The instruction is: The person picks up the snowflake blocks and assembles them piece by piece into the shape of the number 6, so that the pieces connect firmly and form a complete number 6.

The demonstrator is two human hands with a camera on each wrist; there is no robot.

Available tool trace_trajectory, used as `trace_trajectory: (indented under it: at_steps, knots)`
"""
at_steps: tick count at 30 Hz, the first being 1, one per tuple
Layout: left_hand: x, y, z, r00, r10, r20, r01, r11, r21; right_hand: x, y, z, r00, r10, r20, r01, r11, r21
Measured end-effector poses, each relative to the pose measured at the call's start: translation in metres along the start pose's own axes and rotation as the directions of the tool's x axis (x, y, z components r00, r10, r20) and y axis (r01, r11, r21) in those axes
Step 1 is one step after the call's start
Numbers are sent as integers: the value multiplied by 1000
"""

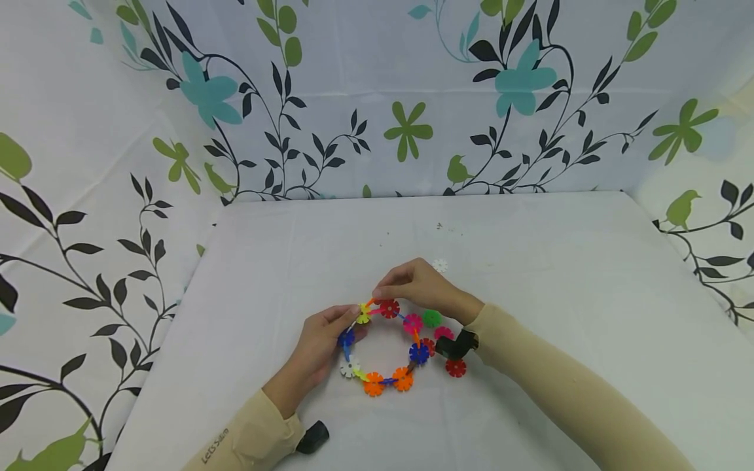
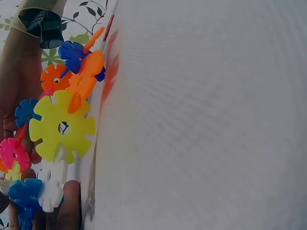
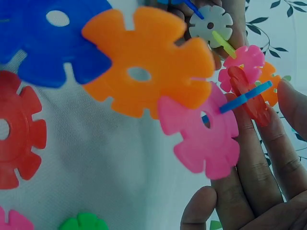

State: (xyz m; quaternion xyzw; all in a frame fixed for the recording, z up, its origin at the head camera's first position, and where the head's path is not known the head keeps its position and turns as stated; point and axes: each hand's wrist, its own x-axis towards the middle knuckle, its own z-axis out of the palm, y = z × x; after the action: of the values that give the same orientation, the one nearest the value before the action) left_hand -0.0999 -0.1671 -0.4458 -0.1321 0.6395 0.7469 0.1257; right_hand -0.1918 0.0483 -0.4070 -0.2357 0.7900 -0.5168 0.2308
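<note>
A ring of slotted plastic flower discs [image 1: 403, 379], joined edge to edge in many colours, is held over the white table by both hands. My left hand [image 1: 318, 343] grips its left side, where a blue disc [image 1: 346, 337] and a white disc [image 2: 52, 184] are; the fingertips are by the yellow disc [image 1: 364, 314]. At the far side my right hand [image 1: 419, 286] pinches the ring near a red disc [image 1: 389, 308]. From the right wrist, that red disc [image 3: 249, 96] shows between thumb and fingers, with a blue one slotted through the pink disc [image 3: 204, 134] beside it.
Loose discs lie right of the ring, under and near the right wrist: a green disc [image 1: 432, 318], a pink disc [image 1: 444, 333] and a red disc [image 1: 455, 367]. A white disc [image 1: 439, 265] lies farther back. Patterned cloth [image 1: 353, 98] hangs behind the white table [image 1: 530, 261].
</note>
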Motion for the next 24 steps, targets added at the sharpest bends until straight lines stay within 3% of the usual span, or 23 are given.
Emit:
trace_trajectory:
  at_steps: [11, 24]
  knots:
    - [1, 0, -1, 1000, -23, 4, 23, 999, 25, 0, -2, 1, 1000, -14, 20, 14, 1000, 19]
    - [1, 1, -2, 999, -47, 8, 46, 996, 70, 1, -8, 3, 998, 57, 10, -57, 998, -36]
